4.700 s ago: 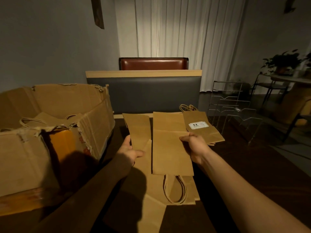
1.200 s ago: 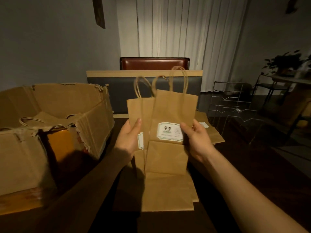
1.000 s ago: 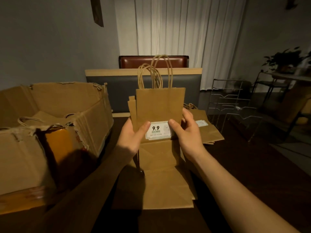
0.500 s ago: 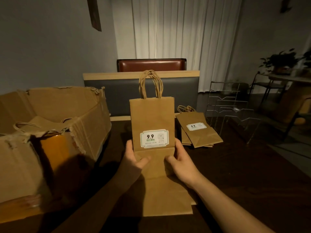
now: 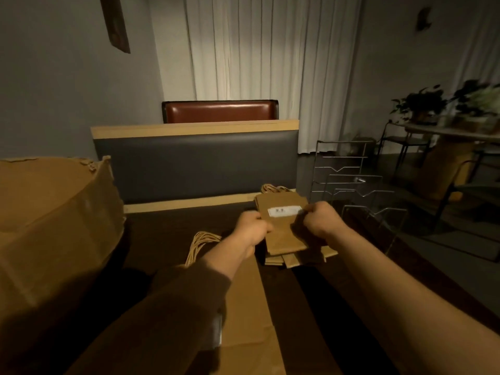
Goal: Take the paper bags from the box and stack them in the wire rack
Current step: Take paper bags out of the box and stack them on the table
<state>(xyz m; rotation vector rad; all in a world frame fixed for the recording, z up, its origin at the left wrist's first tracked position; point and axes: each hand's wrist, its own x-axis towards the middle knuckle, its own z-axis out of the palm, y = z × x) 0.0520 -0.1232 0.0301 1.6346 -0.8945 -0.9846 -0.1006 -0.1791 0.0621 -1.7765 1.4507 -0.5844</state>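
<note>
A pile of flat brown paper bags lies on the dark table ahead of me, the top one showing a white label. My left hand grips the pile's left edge and my right hand grips its right edge, fingers curled round the paper. More flat bags lie nearer me with their rope handles pointing left, partly under my left arm. The cardboard box stands at the left; its inside is hidden. The wire rack stands at the table's far right, just beyond my right hand.
A dark padded bench back with a wooden rim runs behind the table, a brown chair back above it. At the right are a round table with plants and dark chairs. White curtains hang behind.
The upright labelled bag I held near me has been laid down. Both hands have reached forward and right and now grip the pile of bags beside the rack. The view has shifted right.
</note>
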